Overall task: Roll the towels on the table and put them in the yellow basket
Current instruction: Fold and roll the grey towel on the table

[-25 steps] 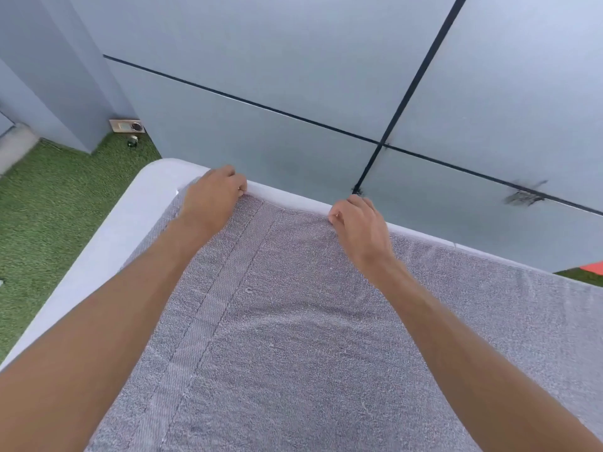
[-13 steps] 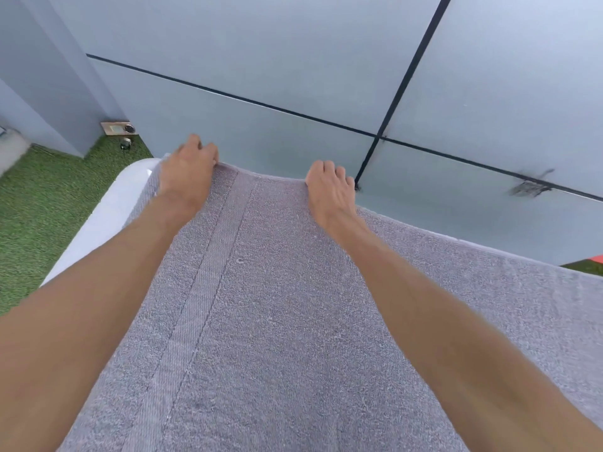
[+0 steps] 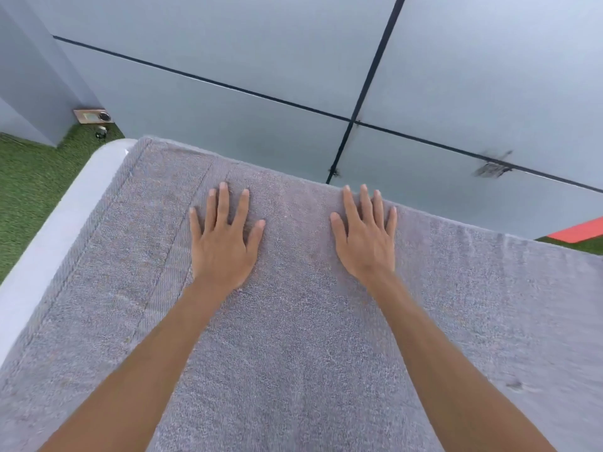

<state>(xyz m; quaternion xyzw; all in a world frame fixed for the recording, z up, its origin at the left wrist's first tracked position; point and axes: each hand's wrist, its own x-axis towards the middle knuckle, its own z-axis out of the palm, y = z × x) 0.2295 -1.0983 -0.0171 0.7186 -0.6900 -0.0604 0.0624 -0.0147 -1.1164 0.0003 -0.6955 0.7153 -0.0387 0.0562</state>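
A large grey towel (image 3: 293, 337) lies spread flat over the white table (image 3: 62, 223) and reaches its far edge. My left hand (image 3: 225, 239) lies palm down on the towel with its fingers straight and spread, beside the towel's woven band. My right hand (image 3: 365, 236) presses flat on the towel too, its fingertips almost at the far edge. Neither hand holds anything. The yellow basket is out of view.
A grey panelled wall (image 3: 293, 60) with black seams rises right behind the table. Green artificial grass (image 3: 29, 177) covers the floor at the left, with a small socket plate (image 3: 93, 116) low on the wall. A red strip (image 3: 577, 230) shows at the far right.
Both hands let go of the towel's far edge, which now lies flat at the table's far edge. They drew back a little and now lie flat with straight fingers on the cloth.
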